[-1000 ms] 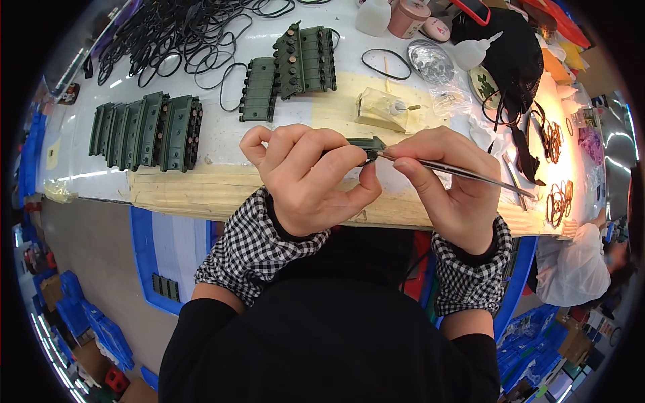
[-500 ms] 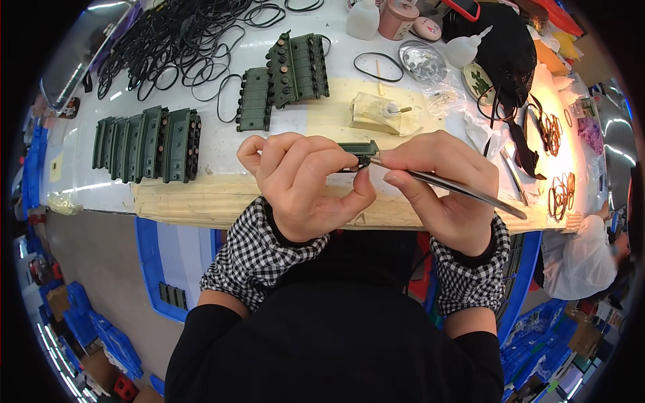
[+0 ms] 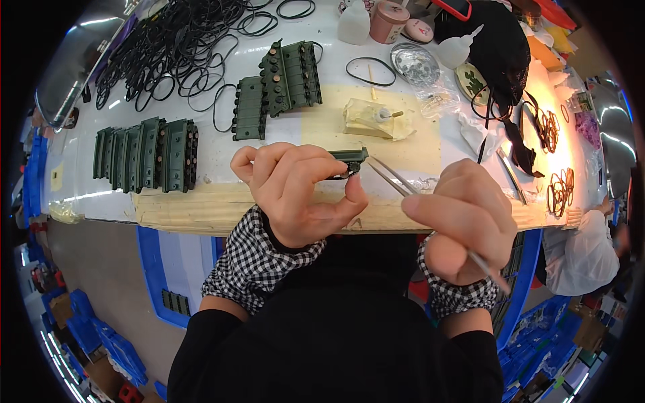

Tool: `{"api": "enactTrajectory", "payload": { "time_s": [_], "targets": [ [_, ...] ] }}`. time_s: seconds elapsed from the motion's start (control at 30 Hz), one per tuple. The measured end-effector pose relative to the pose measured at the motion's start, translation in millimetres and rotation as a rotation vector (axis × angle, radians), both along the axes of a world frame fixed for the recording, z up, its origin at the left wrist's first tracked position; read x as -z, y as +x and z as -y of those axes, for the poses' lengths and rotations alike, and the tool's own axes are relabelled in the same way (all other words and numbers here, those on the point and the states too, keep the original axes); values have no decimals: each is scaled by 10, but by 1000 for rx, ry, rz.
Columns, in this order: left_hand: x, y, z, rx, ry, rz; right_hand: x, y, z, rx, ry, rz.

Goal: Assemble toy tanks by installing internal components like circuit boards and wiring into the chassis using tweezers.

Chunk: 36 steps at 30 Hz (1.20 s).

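Above the table's front edge, my left hand (image 3: 299,185) pinches a small dark green plastic part (image 3: 349,156) between thumb and fingers. A round black piece (image 3: 353,168) sits on its underside by the thumb; the rest is hidden behind my fingers. My right hand (image 3: 467,221) is closed around metal tweezers (image 3: 393,176), their tips a little apart and just right of the green part. Green wheeled model pieces stand in a row (image 3: 144,156) on the left, and another group (image 3: 279,87) lies behind my left hand. A tape-covered block (image 3: 376,119) with a small peg stands beyond the tweezers.
Black rubber bands (image 3: 178,50) lie heaped at the back left. White squeeze bottles (image 3: 354,25), a pink jar (image 3: 389,21) and a clear dish (image 3: 415,65) stand at the back. Another pair of tweezers (image 3: 512,176) lies right. Blue trays (image 3: 151,269) are below the table edge.
My right hand has drawn back to the right and down, taking the tweezer tips off the black piece. The tweezers have spread. My left hand still holds the green part.
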<state>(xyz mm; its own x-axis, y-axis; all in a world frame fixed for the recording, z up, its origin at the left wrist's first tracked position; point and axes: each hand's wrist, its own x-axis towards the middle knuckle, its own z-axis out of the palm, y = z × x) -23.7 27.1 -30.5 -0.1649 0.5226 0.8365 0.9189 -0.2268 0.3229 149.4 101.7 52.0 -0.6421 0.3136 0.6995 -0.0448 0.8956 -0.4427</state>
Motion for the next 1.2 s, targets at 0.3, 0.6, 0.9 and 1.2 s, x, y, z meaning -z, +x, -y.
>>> {"api": "enactTrajectory", "payload": {
  "time_s": [0.3, 0.6, 0.9, 1.2],
  "targets": [
    [-8, -5, 12, 29, -50, 95, -39, -111, 399, -465, -484, -484],
    [47, 34, 41, 82, -80, 407, -99, -324, 755, -314, -864, -629],
    [-13, -86, 158, 589, -128, 1378, -54, -479, 583, -319, -605, -992],
    [-281, 8, 203, 767, -379, 1704, 60, 368, 33, 171, -673, -434]
  ]
}}
